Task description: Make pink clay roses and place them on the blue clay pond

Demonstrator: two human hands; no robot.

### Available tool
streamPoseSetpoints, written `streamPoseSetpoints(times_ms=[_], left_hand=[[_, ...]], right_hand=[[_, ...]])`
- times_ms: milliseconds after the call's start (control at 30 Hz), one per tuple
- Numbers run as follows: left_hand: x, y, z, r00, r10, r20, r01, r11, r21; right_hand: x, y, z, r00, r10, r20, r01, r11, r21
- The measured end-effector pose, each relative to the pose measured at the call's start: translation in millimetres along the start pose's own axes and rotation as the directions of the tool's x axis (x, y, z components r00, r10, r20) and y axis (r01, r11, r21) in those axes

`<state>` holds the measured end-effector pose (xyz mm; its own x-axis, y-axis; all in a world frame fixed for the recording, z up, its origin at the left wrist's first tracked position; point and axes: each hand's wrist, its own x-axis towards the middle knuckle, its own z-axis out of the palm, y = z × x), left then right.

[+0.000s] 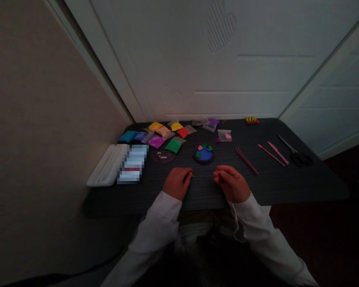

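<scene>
My left hand (176, 183) is low over the dark table, with thumb and fingertips pinched on a small bit of yellow clay (191, 174). To its right, my right hand (232, 183) is closed in a pinch too, and a tiny yellow-orange speck shows at its fingertips. The two hands are apart. Just beyond them sits a small round clay pond (204, 154), blue inside a dark bumpy rim, with green leaf shapes and a pink flower on it.
Colourful clay packets, among them a green one (175, 145), lie at the back left. A white tray (107, 165) stands at the left edge. On the right are pink modelling tools (247, 161) and black-handled scissors (299, 156). A white panelled wall rises behind the table.
</scene>
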<state>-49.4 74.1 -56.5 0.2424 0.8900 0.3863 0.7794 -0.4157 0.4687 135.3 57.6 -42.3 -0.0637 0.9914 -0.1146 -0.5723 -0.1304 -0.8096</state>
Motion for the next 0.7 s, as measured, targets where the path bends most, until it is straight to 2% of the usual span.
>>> streamPoseSetpoints(times_ms=[167,433,700], left_hand=[[0.1,0.7,0.0,1.000,-0.001,0.001,0.001,1.000,0.003],[0.3,-0.3,0.6,1.000,-0.009,-0.002,0.009,1.000,-0.027],[0.6,1.5,-0.7,0.998,-0.069,-0.012,0.067,0.986,-0.153]], right_hand=[[-1.0,1.8,0.4,1.000,-0.009,-0.009,0.009,1.000,-0.025],[0.9,4.5,-4.6,0.995,-0.097,-0.003,0.097,0.994,-0.048],[1.8,6.5,-3.7,0.996,-0.093,-0.019,0.090,0.990,-0.108]])
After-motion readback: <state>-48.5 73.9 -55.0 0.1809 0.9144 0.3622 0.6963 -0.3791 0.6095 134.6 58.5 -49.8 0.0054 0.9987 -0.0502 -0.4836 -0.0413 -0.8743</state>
